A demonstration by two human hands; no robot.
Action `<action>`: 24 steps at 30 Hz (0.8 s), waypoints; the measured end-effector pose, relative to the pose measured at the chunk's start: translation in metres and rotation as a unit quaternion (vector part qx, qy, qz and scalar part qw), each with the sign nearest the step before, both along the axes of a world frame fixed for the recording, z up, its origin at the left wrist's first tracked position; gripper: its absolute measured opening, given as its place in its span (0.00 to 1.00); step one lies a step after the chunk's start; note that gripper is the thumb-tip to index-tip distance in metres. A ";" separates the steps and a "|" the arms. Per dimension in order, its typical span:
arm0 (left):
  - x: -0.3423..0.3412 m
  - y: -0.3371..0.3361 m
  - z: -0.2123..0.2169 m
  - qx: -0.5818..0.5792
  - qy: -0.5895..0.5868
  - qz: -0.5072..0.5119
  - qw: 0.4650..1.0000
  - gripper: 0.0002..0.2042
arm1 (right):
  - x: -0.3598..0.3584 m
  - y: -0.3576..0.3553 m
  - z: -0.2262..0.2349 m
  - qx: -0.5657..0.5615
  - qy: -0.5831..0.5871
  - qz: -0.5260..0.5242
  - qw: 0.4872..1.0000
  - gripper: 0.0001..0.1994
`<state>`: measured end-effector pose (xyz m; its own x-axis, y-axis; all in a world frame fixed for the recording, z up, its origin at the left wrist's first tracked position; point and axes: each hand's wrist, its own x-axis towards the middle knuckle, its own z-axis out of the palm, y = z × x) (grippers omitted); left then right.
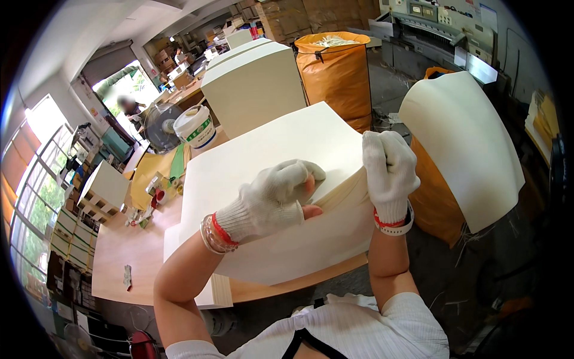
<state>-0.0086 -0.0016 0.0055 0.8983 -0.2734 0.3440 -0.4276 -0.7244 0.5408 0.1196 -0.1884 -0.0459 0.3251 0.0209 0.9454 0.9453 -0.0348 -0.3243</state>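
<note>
A tall stack of large white paper sheets (pixel 257 149) lies in front of me on the table. White knit gloves cover both hands, with my left thumb and a fingertip bare. My right hand (pixel 390 170) is closed around the right corner of the upper sheets. Beside that fist the sheet edges bend and fan out in thin layers. My left hand (pixel 272 194) rests on the stack, its fingers bent and apart from the thumb. The left thumb lies near the fanned edges; no sheet shows clearly between thumb and fingers.
A wooden table (pixel 119 257) carries a white bucket (pixel 195 127) and small items at left. Further paper stacks (pixel 251 90) rise behind. An orange sack (pixel 335 78) of scraps stands beyond; curved white sheets (pixel 460 143) lean over another orange sack at right. A fan (pixel 161 127) stands far left.
</note>
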 end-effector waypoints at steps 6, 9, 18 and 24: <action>0.000 -0.002 -0.005 0.085 -0.089 -0.023 0.992 0.27 | -0.006 0.003 0.003 0.018 0.074 0.047 0.996 0.13; 0.001 0.000 -0.004 0.076 -0.061 -0.028 0.995 0.24 | -0.003 0.005 -0.001 0.032 0.082 0.024 0.996 0.12; -0.001 -0.001 -0.005 0.054 -0.079 0.001 0.995 0.19 | -0.002 0.003 -0.004 0.021 0.047 0.032 0.998 0.04; -0.001 -0.004 -0.001 0.087 -0.013 -0.002 0.996 0.16 | -0.008 0.000 0.001 -0.011 0.049 0.022 0.998 0.03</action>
